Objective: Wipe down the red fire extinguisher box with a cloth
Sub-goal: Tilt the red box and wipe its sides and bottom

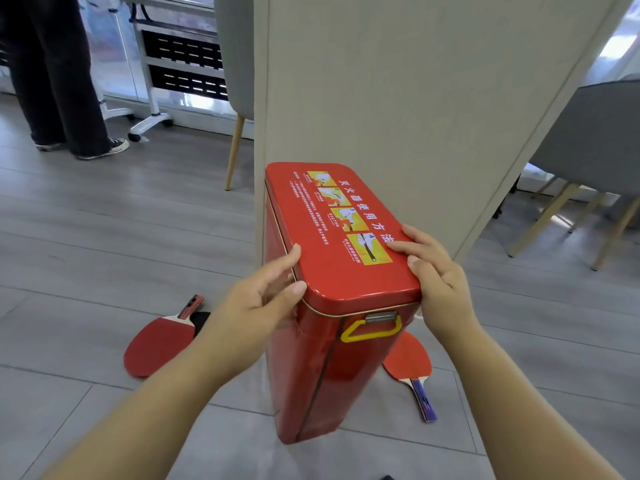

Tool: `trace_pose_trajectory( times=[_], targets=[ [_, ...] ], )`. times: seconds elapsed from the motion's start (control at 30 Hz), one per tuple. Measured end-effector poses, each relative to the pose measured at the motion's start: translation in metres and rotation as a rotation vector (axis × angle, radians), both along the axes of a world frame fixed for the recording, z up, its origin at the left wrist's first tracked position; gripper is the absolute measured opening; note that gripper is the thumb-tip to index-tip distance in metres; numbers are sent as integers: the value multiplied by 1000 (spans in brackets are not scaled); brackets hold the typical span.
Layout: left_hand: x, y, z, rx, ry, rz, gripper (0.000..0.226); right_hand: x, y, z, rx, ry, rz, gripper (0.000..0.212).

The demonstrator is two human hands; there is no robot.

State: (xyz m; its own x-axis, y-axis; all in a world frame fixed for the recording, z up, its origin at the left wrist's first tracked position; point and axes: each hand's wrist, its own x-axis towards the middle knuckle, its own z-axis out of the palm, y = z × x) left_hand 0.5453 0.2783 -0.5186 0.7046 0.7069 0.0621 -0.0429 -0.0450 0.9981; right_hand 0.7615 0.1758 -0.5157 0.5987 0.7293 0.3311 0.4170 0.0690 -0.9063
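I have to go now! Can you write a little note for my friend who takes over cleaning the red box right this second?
Left grip holds the left edge of the lid. Right grip holds its right edge, fingers on top.
The red box stands upright on the floor against a beige panel, lid on. One paddle lies to its left, another paddle to its right.
Done: no wiping shows yet.
Left: no cloth is in view. Fetch one, then wipe the box.

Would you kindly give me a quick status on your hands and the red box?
Both busy: left hand grips lid's left edge, right hand the right. Red box upright on floor. No cloth in view. Two paddles on floor, either side.
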Motion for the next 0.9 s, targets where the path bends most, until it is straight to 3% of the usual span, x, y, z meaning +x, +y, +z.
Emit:
trace_pose_trajectory(
  times=[0.27,0.57,0.9],
  targets=[
    [8,-28,-3,133,81,38,117,-18,-4,6,-5,181,-82,29],
    [3,-5,-11,180,45,49,102,-48,-17,4,-15,224,-176,30],
    [-43,57,-2,195,28,-16,100,-115,-4,-8,-18,250,-23,32]
  ],
)
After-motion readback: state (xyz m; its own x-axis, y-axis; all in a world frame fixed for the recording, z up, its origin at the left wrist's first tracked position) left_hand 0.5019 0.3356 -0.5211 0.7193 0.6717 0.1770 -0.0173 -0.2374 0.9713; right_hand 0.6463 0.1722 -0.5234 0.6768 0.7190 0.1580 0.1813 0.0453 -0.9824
